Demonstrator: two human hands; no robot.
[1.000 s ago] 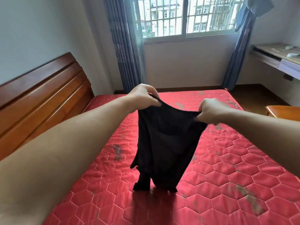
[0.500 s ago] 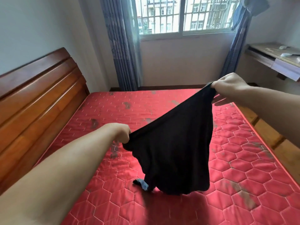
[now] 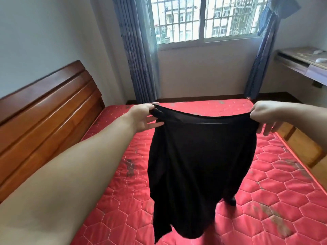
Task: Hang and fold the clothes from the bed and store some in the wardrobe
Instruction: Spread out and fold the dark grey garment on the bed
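A black garment (image 3: 198, 161) hangs in the air over the red quilted mattress (image 3: 274, 195), stretched wide by its top edge. My left hand (image 3: 143, 117) pinches the top left corner with thumb and forefinger, the other fingers spread below. At the top right corner my right hand (image 3: 265, 115) grips the edge, with its lower fingers loose. The garment's lower end dangles in folds just above the mattress, hiding part of it.
A wooden headboard (image 3: 44, 121) runs along the left. Blue curtains (image 3: 139, 55) flank a barred window (image 3: 205, 18) on the far wall. A desk (image 3: 304, 62) stands at the right, and a wooden bed frame edge (image 3: 300, 147) shows beside the mattress.
Both hands have levelled out and moved apart, pulling the garment's top edge flat and wide. Before, the right hand was high and the left low, with the cloth slanted.
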